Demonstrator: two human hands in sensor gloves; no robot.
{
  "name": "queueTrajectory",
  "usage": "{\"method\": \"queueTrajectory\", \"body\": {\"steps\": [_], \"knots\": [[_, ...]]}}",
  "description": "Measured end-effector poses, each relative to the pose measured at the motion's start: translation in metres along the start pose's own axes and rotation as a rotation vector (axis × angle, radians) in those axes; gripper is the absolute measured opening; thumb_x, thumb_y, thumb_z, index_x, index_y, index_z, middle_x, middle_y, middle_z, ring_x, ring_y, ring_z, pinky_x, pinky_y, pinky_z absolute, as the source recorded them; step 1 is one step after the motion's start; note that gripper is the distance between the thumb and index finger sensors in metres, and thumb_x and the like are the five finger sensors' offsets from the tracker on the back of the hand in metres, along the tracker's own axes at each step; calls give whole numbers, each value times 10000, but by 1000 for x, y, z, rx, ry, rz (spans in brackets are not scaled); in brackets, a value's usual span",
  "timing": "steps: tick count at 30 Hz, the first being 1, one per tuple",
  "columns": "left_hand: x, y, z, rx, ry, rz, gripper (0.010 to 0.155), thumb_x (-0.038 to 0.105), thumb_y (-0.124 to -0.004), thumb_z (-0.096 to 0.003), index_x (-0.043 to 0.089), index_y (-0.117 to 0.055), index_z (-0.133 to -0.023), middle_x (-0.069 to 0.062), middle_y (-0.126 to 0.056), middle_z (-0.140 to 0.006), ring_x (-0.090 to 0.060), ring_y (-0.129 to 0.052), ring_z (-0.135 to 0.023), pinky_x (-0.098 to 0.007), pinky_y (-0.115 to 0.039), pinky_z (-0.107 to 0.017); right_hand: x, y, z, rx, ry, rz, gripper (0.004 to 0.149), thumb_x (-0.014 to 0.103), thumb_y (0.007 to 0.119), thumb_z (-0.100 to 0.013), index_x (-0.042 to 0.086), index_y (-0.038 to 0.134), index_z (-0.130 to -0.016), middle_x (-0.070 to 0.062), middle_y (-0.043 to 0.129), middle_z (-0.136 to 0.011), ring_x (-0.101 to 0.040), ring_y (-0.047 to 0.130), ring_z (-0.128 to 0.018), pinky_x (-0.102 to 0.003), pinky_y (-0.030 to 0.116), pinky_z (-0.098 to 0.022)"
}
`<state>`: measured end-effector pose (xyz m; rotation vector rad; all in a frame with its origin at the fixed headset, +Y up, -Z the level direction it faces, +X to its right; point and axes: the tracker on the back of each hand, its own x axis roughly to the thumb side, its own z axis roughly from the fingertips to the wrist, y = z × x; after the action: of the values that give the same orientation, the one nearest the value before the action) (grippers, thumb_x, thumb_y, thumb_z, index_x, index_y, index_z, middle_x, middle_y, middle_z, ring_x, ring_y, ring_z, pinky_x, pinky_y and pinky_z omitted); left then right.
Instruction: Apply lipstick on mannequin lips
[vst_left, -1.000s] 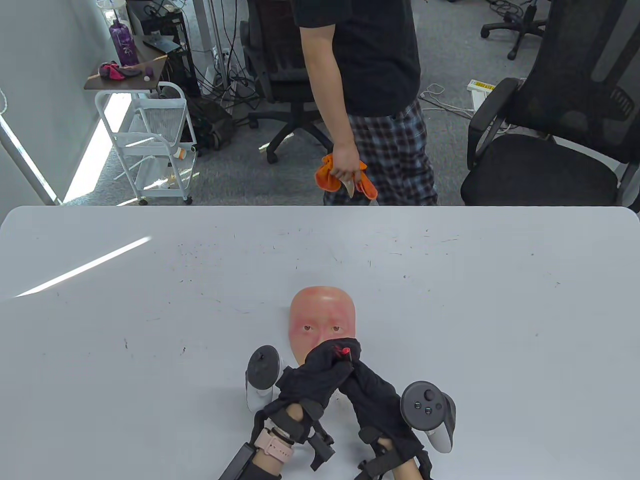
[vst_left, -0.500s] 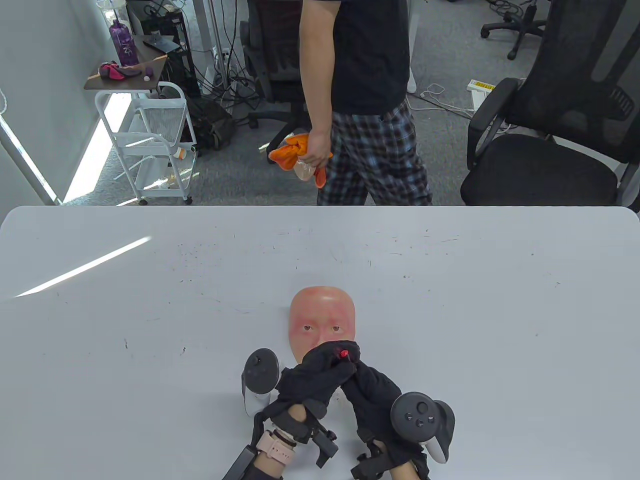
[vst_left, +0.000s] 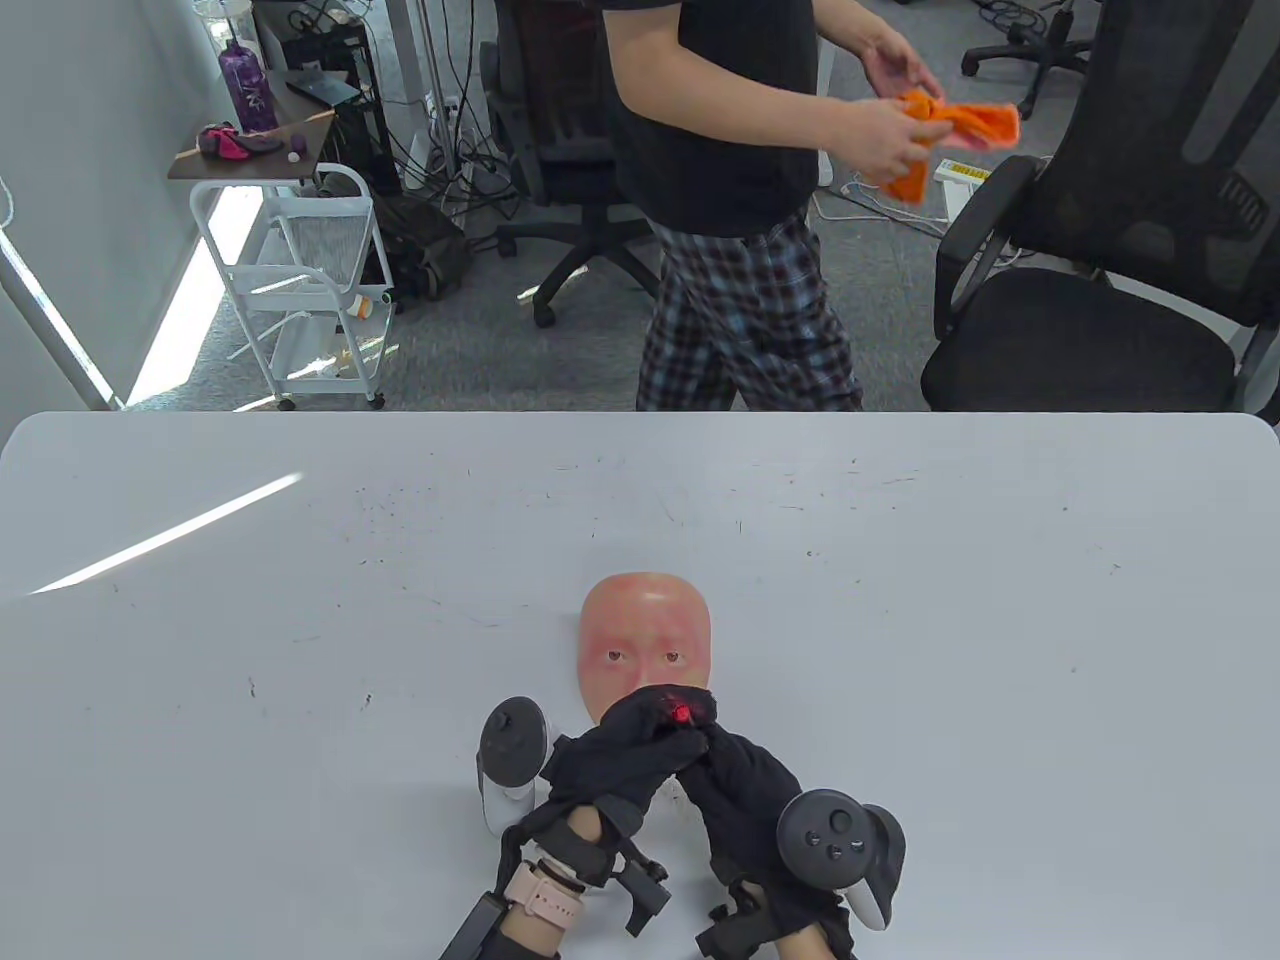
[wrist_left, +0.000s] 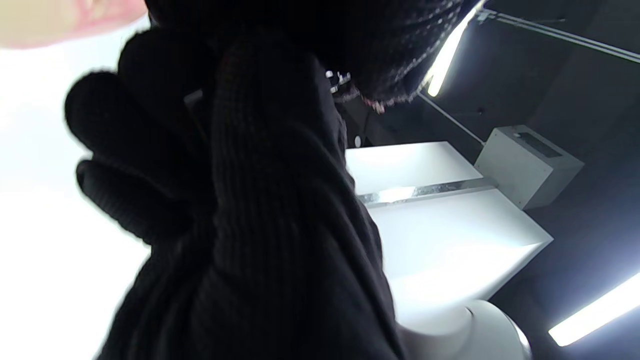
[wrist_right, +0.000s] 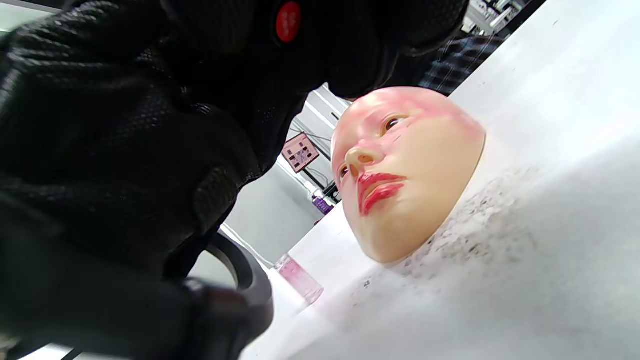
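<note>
The mannequin face (vst_left: 647, 640) lies face up on the white table (vst_left: 950, 650). Both gloved hands cover its nose and mouth in the table view. My left hand (vst_left: 648, 728) and right hand (vst_left: 702, 728) meet fingertip to fingertip around a lipstick (vst_left: 681, 714), whose red tip shows between them. In the right wrist view the red tip (wrist_right: 288, 21) sits among the black fingers (wrist_right: 350, 45), held above and apart from the face (wrist_right: 425, 150). Its lips (wrist_right: 378, 192) are painted red. The left wrist view shows only curled gloved fingers (wrist_left: 150, 150).
A small clear pinkish cap (wrist_right: 300, 277) stands on the table beside the face. Beyond the far edge a person wrings an orange cloth (vst_left: 960, 125). A black office chair (vst_left: 1090, 330) and a white cart (vst_left: 300, 280) stand behind.
Both hands have drawn slightly back toward me, and the red tip has shifted a little left and lower. The person behind the table has swung the orange cloth up to the right.
</note>
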<state>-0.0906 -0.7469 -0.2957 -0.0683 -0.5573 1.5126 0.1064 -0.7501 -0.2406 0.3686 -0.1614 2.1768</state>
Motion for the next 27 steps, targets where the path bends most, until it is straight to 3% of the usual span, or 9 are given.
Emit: {"method": "queueTrajectory", "body": {"steps": [4,7,13,16,20,22,24,25,27], "knots": [[7,9,1,50,-55,-203,443,474,-920,-418,290,-877,-819,3,-908,-849,-286,-874,-806,-431,-789,-557,5,3,0,-3,-19,41,504,355,781,-438,166,769,-904,-125,907,-791,-330,911,-644,-520,715,-535],[6,7,2,55,-47,-186,408,497,-921,-431,306,-813,-775,19,-858,-823,-264,-841,-798,-426,-760,-562,5,4,0,8,-27,34,503,357,785,-435,163,779,-899,-127,912,-784,-331,913,-639,-521,717,-531],[-1,1,4,-12,-39,-22,478,417,-826,-503,229,-823,-943,-76,-803,-953,-357,-742,-899,-497,-681,-632,2,2,1,-30,4,27,506,363,786,-436,151,774,-894,-122,916,-771,-322,919,-628,-516,723,-524],[-2,4,6,36,-41,-21,451,392,-866,-472,222,-875,-889,-79,-850,-908,-353,-782,-867,-493,-704,-610,3,3,1,-17,-1,34,504,360,794,-431,152,782,-890,-127,922,-766,-328,921,-624,-519,724,-521],[1,13,9,86,-47,-173,419,489,-918,-435,270,-854,-787,-8,-883,-805,-283,-858,-774,-439,-764,-550,9,8,2,-39,-8,136,505,371,805,-418,148,802,-871,-117,938,-745,-317,938,-603,-510,741,-507],[0,11,9,79,-50,-178,431,513,-891,-464,279,-820,-819,-6,-861,-833,-282,-842,-791,-438,-755,-563,11,8,3,-54,-3,137,508,372,809,-416,135,803,-866,-117,942,-735,-315,941,-594,-509,743,-501],[-4,6,7,3,-33,-92,525,452,-836,-493,238,-785,-970,-55,-821,-927,-330,-786,-861,-473,-715,-611,9,6,4,-70,6,154,515,373,808,-419,123,793,-869,-118,940,-735,-313,940,-595,-507,743,-502],[-5,4,7,-10,-20,-18,519,403,-837,-495,209,-797,-974,-82,-813,-944,-360,-757,-884,-502,-688,-625,7,5,4,-82,15,148,512,373,809,-418,126,795,-866,-114,941,-734,-313,940,-595,-508,742,-502],[-7,5,9,65,-12,38,471,367,-888,-461,201,-863,-901,-76,-855,-896,-360,-781,-859,-504,-696,-612,5,5,3,-49,5,110,508,368,817,-415,134,797,-866,-120,938,-740,-319,935,-601,-513,736,-508]]}}
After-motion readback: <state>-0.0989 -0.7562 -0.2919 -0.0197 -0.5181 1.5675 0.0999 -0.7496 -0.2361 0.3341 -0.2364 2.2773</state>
